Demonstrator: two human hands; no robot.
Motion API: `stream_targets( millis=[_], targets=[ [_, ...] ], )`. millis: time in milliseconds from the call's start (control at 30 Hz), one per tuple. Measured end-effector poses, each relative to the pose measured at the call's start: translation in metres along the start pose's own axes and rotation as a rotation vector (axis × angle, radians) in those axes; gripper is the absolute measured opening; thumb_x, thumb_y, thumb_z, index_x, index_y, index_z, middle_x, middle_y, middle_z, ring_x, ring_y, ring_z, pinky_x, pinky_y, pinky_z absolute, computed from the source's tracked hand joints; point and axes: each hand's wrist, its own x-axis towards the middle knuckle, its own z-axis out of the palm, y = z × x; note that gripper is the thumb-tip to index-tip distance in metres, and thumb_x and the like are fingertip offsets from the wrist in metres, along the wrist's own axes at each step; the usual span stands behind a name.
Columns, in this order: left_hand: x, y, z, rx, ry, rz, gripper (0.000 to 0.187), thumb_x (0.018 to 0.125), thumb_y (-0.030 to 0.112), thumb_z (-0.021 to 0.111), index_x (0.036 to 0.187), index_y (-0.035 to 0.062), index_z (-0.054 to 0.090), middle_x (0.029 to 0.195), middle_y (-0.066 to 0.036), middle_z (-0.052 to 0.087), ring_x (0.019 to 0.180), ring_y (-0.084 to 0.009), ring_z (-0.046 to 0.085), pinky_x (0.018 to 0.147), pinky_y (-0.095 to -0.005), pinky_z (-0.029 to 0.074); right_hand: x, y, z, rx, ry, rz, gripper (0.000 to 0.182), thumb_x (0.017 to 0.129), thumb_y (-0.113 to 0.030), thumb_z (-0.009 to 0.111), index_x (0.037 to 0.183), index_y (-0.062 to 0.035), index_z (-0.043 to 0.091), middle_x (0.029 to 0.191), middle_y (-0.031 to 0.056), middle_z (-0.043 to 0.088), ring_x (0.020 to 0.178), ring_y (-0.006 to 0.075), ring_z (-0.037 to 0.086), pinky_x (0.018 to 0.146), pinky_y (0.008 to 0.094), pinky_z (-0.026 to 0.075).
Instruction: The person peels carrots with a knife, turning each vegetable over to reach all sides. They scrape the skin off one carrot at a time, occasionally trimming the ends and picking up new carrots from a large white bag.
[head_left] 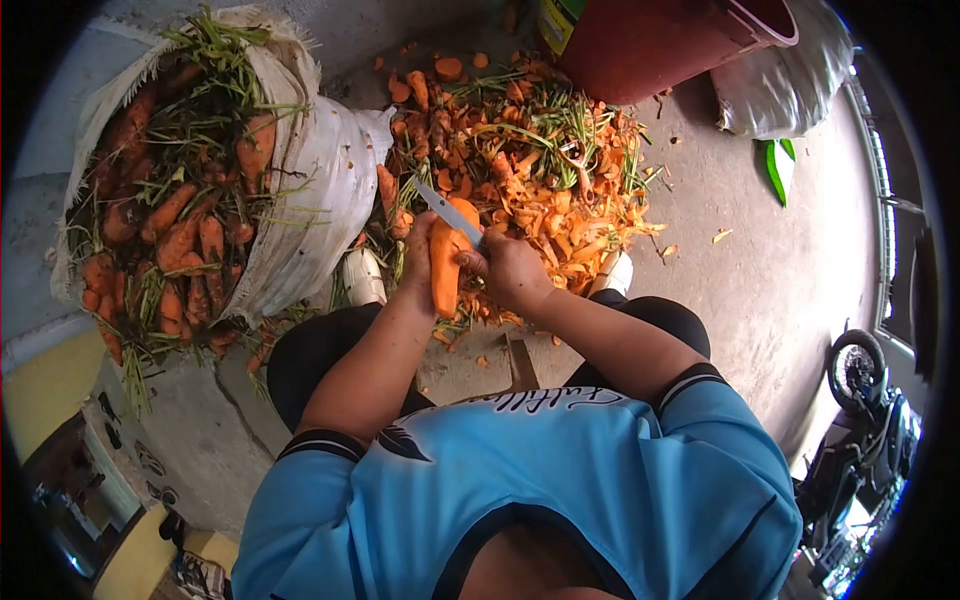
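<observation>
My left hand [417, 252] is closed around a thick peeled carrot [445, 268], which points down toward my lap. In my right hand [516, 273] is a knife [442, 207], its blade crossing the carrot's upper part and its tip pointing up and left. The knife's handle is mostly hidden in my fist. My right thumb lies close to the carrot's side. Beneath and beyond both hands spreads a heap of orange peelings and carrot pieces [575, 205], mixed with green stalks.
To the left stands a white woven sack [335, 190] full of unpeeled carrots [180, 240] with green tops. A dark red bucket [670, 50] is at the top, beside another pale sack [780, 85]. A green leaf [778, 170] lies on the concrete floor; a motorcycle [865, 440] stands far right.
</observation>
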Motion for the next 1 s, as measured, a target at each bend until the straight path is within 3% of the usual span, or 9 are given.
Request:
stream_targets(
  millis=[167, 267, 367, 467, 567, 667, 767, 933, 1000],
  targets=[
    [-0.001, -0.003, 0.004, -0.003, 0.071, 0.038, 0.043, 0.079, 0.037, 0.047, 0.103, 0.0012, 0.045, 0.088, -0.014, 0.054, 0.077, -0.0243, 0.057, 0.062, -0.0312, 0.052, 0.000, -0.002, 0.000, -0.015, -0.036, 0.023, 0.052, 0.080, -0.049, 0.047, 0.093, 0.0006, 0.054, 0.075, 0.0200, 0.060, 0.075, 0.0361, 0.058, 0.066, 0.0438, 0.044],
    [0.006, -0.002, -0.013, -0.002, -0.069, -0.022, 0.044, 0.079, 0.039, 0.048, 0.103, 0.0024, 0.045, 0.089, -0.014, 0.054, 0.079, -0.0249, 0.057, 0.066, -0.0338, 0.052, 0.000, 0.003, 0.004, 0.006, -0.018, -0.014, 0.049, 0.081, -0.047, 0.047, 0.090, 0.0010, 0.055, 0.073, 0.0211, 0.059, 0.073, 0.0372, 0.057, 0.064, 0.0439, 0.044],
    [0.006, -0.008, -0.010, 0.002, 0.033, 0.056, 0.044, 0.079, 0.040, 0.048, 0.103, 0.0035, 0.045, 0.090, -0.014, 0.054, 0.078, -0.0254, 0.057, 0.064, -0.0341, 0.053, 0.001, 0.007, 0.008, 0.036, 0.024, -0.030, 0.046, 0.082, -0.044, 0.049, 0.087, 0.0013, 0.056, 0.069, 0.0220, 0.058, 0.068, 0.0384, 0.057, 0.060, 0.0437, 0.043],
    [0.013, -0.005, -0.029, -0.138, -0.182, -0.075, 0.043, 0.079, 0.041, 0.048, 0.102, 0.0044, 0.045, 0.090, -0.014, 0.054, 0.078, -0.0256, 0.058, 0.065, -0.0342, 0.053, 0.000, 0.003, 0.002, 0.072, -0.032, -0.021, 0.045, 0.083, -0.043, 0.047, 0.088, 0.0013, 0.055, 0.070, 0.0214, 0.058, 0.070, 0.0371, 0.057, 0.062, 0.0435, 0.043],
    [0.012, -0.007, -0.012, 0.004, 0.078, 0.011, 0.043, 0.080, 0.042, 0.047, 0.102, 0.0051, 0.045, 0.088, -0.014, 0.054, 0.074, -0.0252, 0.058, 0.063, -0.0330, 0.052, -0.001, -0.002, -0.005, 0.056, -0.138, 0.008, 0.046, 0.085, -0.043, 0.043, 0.091, 0.0019, 0.054, 0.073, 0.0206, 0.059, 0.075, 0.0348, 0.058, 0.066, 0.0426, 0.044],
    [0.007, -0.009, -0.009, 0.018, 0.032, 0.079, 0.044, 0.081, 0.043, 0.045, 0.103, 0.0049, 0.044, 0.086, -0.012, 0.053, 0.072, -0.0244, 0.057, 0.061, -0.0327, 0.052, -0.001, -0.001, -0.003, 0.141, -0.169, 0.024, 0.047, 0.086, -0.043, 0.042, 0.093, 0.0022, 0.055, 0.073, 0.0199, 0.059, 0.075, 0.0337, 0.059, 0.066, 0.0406, 0.045],
    [0.005, -0.009, 0.006, 0.043, 0.173, 0.219, 0.038, 0.080, 0.040, 0.043, 0.098, 0.0062, 0.048, 0.085, -0.008, 0.053, 0.072, -0.0192, 0.054, 0.061, -0.0301, 0.049, 0.000, 0.005, 0.005, 0.275, -0.166, 0.014, 0.049, 0.086, -0.043, 0.041, 0.093, 0.0025, 0.056, 0.069, 0.0188, 0.059, 0.070, 0.0317, 0.060, 0.064, 0.0383, 0.046],
    [0.003, 0.001, 0.013, 0.117, 0.231, 0.091, 0.033, 0.082, 0.036, 0.048, 0.097, 0.0066, 0.046, 0.083, -0.007, 0.052, 0.070, -0.0198, 0.055, 0.060, -0.0319, 0.049, 0.015, 0.012, -0.009, 0.330, -0.276, 0.014, 0.049, 0.087, -0.044, 0.040, 0.089, 0.0021, 0.059, 0.062, 0.0168, 0.058, 0.064, 0.0288, 0.060, 0.062, 0.0378, 0.046],
    [0.003, 0.003, 0.013, 0.143, 0.242, 0.031, 0.032, 0.082, 0.036, 0.049, 0.096, 0.0066, 0.046, 0.082, -0.008, 0.052, 0.069, -0.0204, 0.056, 0.060, -0.0329, 0.050, 0.016, 0.019, -0.006, 0.148, -0.210, -0.098, 0.045, 0.085, -0.044, 0.042, 0.087, -0.0031, 0.061, 0.062, 0.0168, 0.058, 0.063, 0.0296, 0.060, 0.061, 0.0385, 0.047]
  ],
)
